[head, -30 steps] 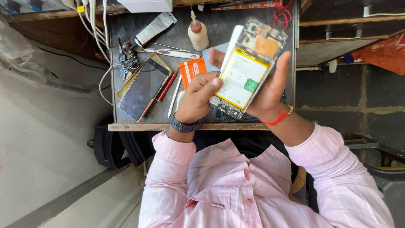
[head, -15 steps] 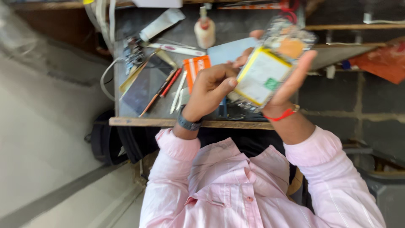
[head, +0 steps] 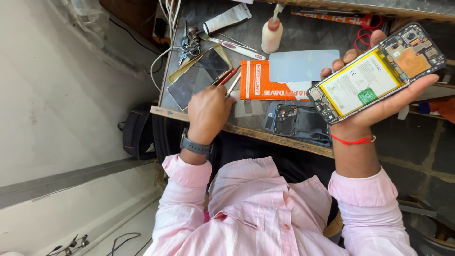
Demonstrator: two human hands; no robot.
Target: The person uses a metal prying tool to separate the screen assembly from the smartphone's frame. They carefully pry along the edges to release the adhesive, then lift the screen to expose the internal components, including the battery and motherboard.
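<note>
While the right hand (head: 379,102) cradles an opened phone (head: 377,73) at three o'clock, edges gripped, its exposed battery looks fragile; the left hand (head: 208,111) closes on tools (head: 232,83) on the surface (head: 303,45).

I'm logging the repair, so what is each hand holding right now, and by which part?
The right hand holds the opened phone by its long edges, battery up. The left hand rests on the tools; grip unclear.

A single head-worn camera looked steeply down — close over the person's chest and forearms — facing the worktop (head: 237,130) edge; no second view shared the scene.
</note>
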